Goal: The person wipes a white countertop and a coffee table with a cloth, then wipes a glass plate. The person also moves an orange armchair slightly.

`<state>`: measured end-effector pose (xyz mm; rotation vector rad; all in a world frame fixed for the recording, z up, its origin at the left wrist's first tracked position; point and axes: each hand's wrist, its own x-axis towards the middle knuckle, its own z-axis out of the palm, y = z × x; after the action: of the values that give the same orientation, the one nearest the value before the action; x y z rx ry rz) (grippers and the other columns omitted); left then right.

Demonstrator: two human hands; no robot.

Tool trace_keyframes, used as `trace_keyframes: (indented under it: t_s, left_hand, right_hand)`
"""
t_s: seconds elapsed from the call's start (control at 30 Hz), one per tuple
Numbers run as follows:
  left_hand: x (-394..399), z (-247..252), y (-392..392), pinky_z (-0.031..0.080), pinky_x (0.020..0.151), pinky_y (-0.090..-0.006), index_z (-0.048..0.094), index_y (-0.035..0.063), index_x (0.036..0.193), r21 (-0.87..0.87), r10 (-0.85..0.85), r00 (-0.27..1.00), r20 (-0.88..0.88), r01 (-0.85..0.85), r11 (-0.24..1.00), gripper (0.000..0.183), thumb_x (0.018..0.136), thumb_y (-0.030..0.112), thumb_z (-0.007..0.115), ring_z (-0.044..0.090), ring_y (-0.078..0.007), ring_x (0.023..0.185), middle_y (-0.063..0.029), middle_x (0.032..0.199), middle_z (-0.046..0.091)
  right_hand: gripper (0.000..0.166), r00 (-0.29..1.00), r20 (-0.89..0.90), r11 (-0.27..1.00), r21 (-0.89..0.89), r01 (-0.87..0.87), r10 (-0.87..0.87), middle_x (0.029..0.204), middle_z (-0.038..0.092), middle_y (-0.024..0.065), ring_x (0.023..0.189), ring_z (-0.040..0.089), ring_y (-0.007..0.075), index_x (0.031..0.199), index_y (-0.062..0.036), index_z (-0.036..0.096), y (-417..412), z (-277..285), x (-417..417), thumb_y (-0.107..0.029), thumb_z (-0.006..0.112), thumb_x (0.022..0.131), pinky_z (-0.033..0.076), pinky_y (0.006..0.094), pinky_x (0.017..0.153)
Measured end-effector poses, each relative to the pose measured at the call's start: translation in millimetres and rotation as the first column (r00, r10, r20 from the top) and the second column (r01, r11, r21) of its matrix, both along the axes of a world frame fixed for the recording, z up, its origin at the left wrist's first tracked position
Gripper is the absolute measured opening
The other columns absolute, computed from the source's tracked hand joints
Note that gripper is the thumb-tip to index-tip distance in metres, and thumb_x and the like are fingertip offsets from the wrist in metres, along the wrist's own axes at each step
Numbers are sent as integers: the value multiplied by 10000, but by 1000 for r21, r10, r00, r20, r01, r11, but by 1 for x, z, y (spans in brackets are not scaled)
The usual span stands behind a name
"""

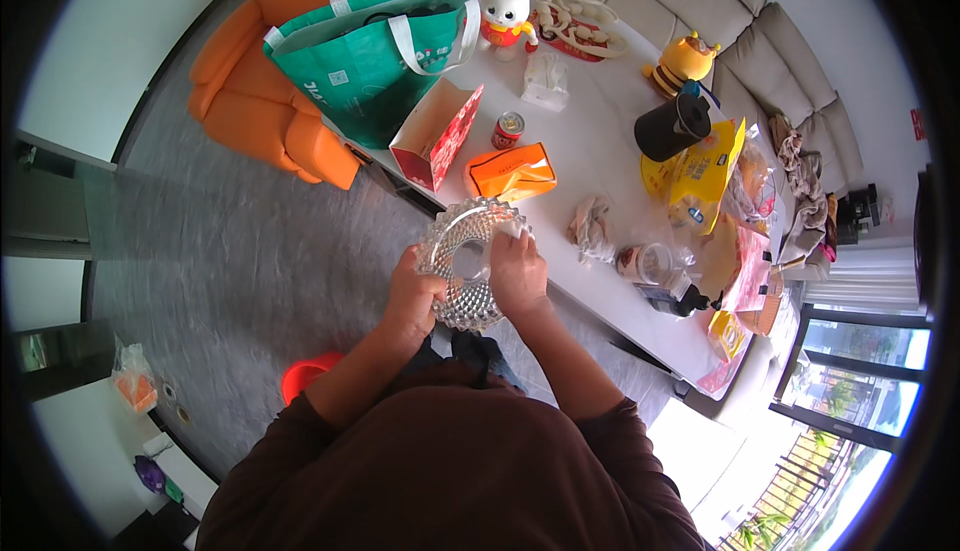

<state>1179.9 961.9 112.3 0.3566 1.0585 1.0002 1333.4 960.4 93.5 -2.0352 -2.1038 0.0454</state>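
A round, patterned clear glass dish (466, 307) is held in front of my body, near the edge of the white table (600, 138). My left hand (412, 295) grips the dish's left rim, thumb over the edge. On its right side, my right hand (517, 272) presses a small white tissue or cloth (511, 229) against the glass, its fingers curled over it. Just beyond the dish lie an orange packet (511, 170) and a red drink can (508, 130). To the right on the tabletop is a crumpled plastic wrapper (592, 229).
A green bag (367, 74) and an open red box (435, 134) stand at the table's left end, beside an orange armchair (255, 93). A black pitcher (670, 129), yellow bag (701, 179) and clear jar (646, 263) are farther right. A red bucket (307, 374) sits on the floor.
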Motion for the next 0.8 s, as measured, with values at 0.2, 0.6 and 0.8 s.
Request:
trace_keyframes:
  t_s: [0.2, 0.6, 0.8]
  left_hand:
    - [-10, -11, 0, 464, 532, -278, 481, 17, 1110, -22, -40, 999, -28, 40, 999, 581, 550, -133, 445, 563, -205, 757, -85, 927, 539]
    - [-11, 0, -6, 432, 524, -251, 475, 20, 1095, 60, -149, 979, -136, 158, 986, 604, 502, -92, 483, 547, -157, 743, -54, 890, 543]
    - [-22, 0, 5, 418, 510, -231, 504, 14, 1080, 198, -215, 972, -100, 231, 953, 587, 506, -102, 464, 550, -157, 751, -46, 892, 545]
  right_hand:
    - [89, 925, -373, 954, -296, -40, -77, 830, 622, 169, 808, 626, 322, 842, -47, 582, -34, -8, -18, -101, 569, 772, 511, 412, 663]
    - [187, 555, -825, 924, 128, 361, -103, 892, 603, 187, 744, 609, 329, 938, -22, 617, 4, -4, -43, -34, 621, 751, 489, 392, 686]
    - [261, 510, -791, 937, 335, -101, 338, 827, 598, 130, 724, 590, 308, 944, -53, 631, -12, 7, -42, 20, 610, 694, 482, 376, 662]
